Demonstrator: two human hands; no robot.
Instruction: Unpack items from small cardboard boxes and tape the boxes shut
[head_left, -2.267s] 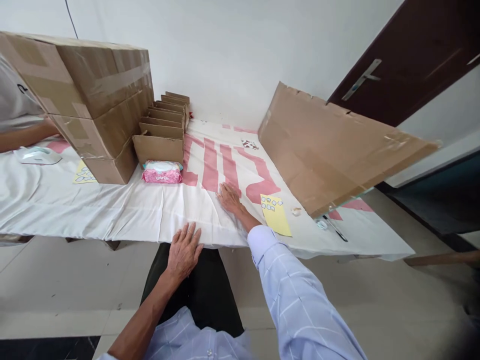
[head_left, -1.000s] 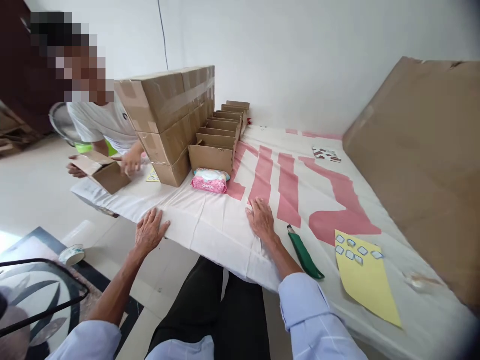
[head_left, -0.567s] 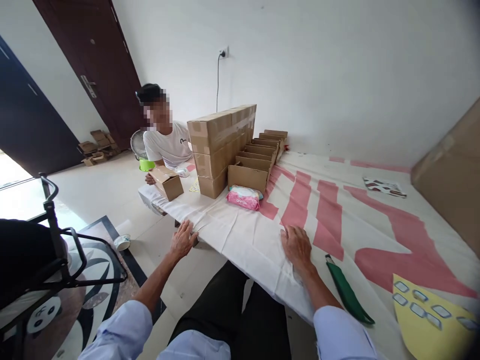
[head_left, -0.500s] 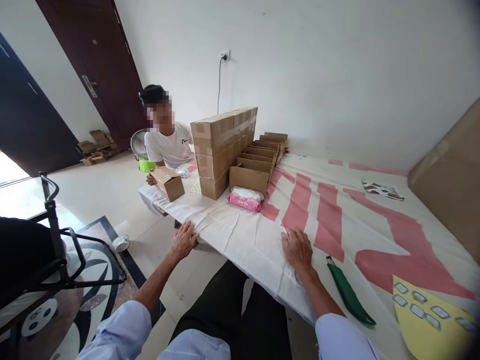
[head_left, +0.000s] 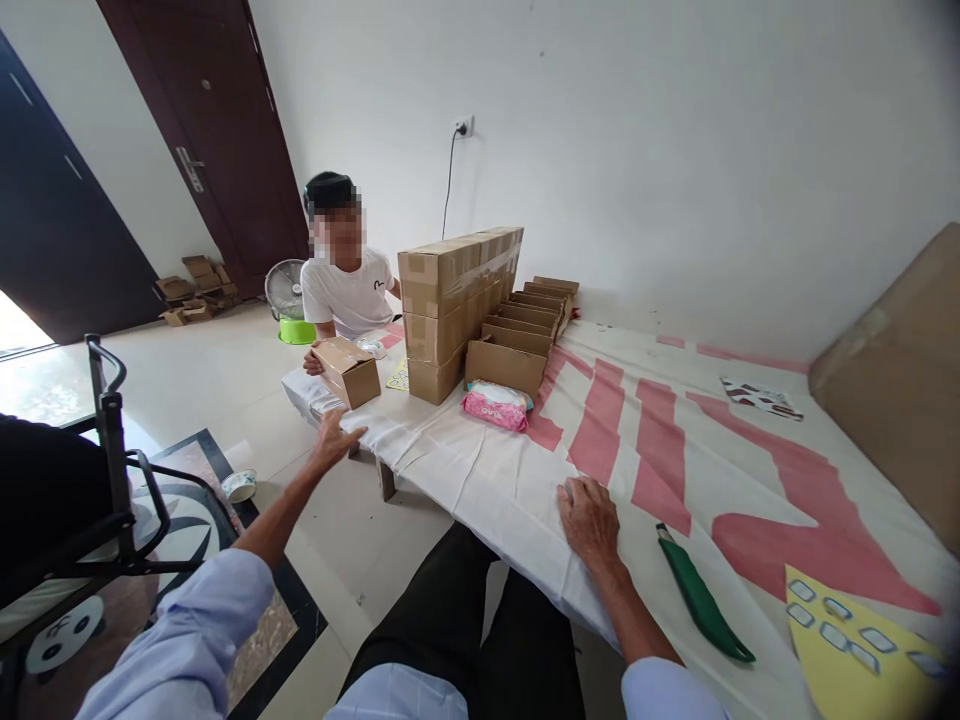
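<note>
Two hands, both unladen: left hand [head_left: 332,445], grip wide, thumb spread, near box [head_left: 349,372] on bench [head_left: 487,500], contact unclear; right hand [head_left: 591,518] palm-down on bench, green tool [head_left: 703,602] near. Co-worker's hand [head_left: 313,362] touches box's left end; steadiest hold probably takes nearer end, thumb opposing fingers.

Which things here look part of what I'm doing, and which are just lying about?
Likely in use:
box, near your left hand, with a co-worker's hand against it
cloth, under your right hand
stacked boxes, maybe

Probably just lying about:
wipes
green tool
yellow sheets
bowl
</note>
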